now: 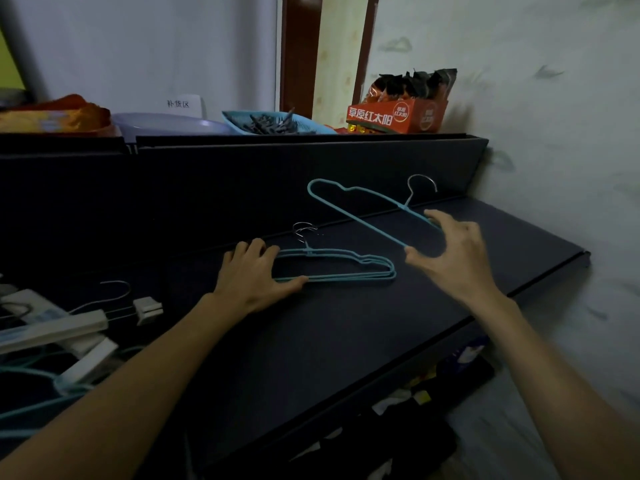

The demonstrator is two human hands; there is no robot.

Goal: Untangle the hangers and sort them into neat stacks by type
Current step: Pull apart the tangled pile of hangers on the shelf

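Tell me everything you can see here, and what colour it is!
Stacked hangers: about three, teal, flat on the dark shelf.
Lifted hanger: one, teal, tilted above the shelf.
Clip hangers: several, white, left edge.
More teal hangers: count unclear, bottom left.
Basket: one, blue, holds grey pegs, upper ledge.
Snack box: one, orange, upper ledge.
Basin: one, pale purple, upper ledge.
Left hand: rests on the stack.
Right hand: holds the lifted hanger.
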